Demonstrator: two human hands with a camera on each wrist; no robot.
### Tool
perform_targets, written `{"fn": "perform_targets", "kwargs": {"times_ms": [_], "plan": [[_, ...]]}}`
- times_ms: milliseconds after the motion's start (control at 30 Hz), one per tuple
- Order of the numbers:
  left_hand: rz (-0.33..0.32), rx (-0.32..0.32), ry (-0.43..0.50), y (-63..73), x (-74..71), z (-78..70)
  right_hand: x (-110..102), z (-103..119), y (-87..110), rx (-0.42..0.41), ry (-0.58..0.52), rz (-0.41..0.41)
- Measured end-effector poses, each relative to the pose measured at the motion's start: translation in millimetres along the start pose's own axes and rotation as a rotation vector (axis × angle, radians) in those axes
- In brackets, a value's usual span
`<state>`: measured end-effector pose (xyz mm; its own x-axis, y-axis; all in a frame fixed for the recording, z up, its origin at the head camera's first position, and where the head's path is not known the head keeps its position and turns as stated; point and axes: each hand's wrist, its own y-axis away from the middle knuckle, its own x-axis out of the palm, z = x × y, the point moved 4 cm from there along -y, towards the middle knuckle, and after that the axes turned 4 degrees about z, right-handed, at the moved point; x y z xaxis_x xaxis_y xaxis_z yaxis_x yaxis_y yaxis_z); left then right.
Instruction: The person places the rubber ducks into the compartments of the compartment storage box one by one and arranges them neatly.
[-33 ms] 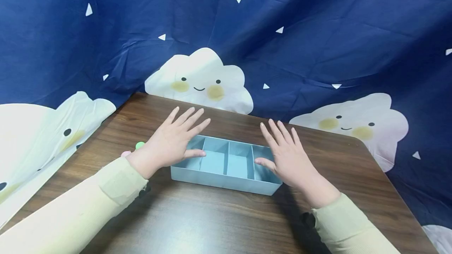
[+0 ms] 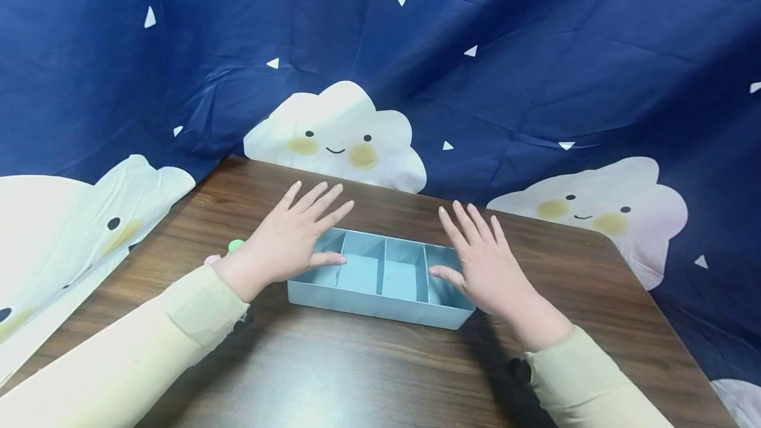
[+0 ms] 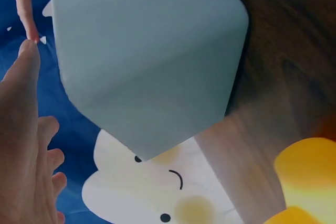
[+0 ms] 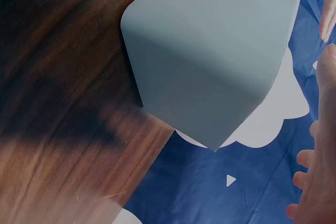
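A light blue tray point(image 2: 380, 312) with upright dividers forming several compartments sits on the brown table, and the compartments in sight hold nothing. Over its left end hovers my left hand point(image 2: 294, 236), fingers straight and spread, thumb pointing in across the tray. My right hand point(image 2: 487, 266) mirrors it at the right end, fingers also extended. Neither hand holds anything. In the left wrist view the tray's outer wall point(image 3: 152, 51) fills the middle, with the left hand point(image 3: 21, 145) at the left edge. The right wrist view shows the opposite end wall point(image 4: 205, 51) beside the right hand point(image 4: 323, 156).
Behind my left wrist, a green item point(image 2: 236, 244) and a pink one point(image 2: 211, 259) peek out, mostly hidden. A bright yellow object point(image 3: 310, 177) is near the left wrist camera. A blue curtain point(image 2: 505, 84) with cloud faces hangs behind the wooden table point(image 2: 368, 375).
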<state>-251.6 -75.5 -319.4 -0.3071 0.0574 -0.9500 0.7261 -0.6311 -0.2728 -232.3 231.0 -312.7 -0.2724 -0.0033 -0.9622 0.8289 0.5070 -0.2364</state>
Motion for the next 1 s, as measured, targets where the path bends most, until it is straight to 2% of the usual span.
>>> {"fn": "perform_targets", "kwargs": {"times_ms": [200, 433, 700, 900, 1000], "plan": [[-0.004, -0.003, 0.008, 3.5, -0.4, -0.3, -2.0, 1.6, 1.4, 0.000, -0.023, 0.009], [-0.026, -0.004, 0.011, 6.0, -6.3, -1.8, -7.1, 0.3, 12.4, 0.025, -0.113, -0.003], [-0.012, -0.037, 0.031, 13.8, -10.7, 3.0, 8.8, -8.4, 28.8, 0.142, -0.442, 0.163], [-0.009, -0.051, 0.029, 19.6, -16.2, 3.9, 25.0, -10.8, 38.9, 0.208, -0.467, 0.233], [-0.007, -0.056, 0.033, 21.4, -14.0, 4.4, 32.5, -12.0, 42.8, 0.223, -0.469, 0.244]]}}
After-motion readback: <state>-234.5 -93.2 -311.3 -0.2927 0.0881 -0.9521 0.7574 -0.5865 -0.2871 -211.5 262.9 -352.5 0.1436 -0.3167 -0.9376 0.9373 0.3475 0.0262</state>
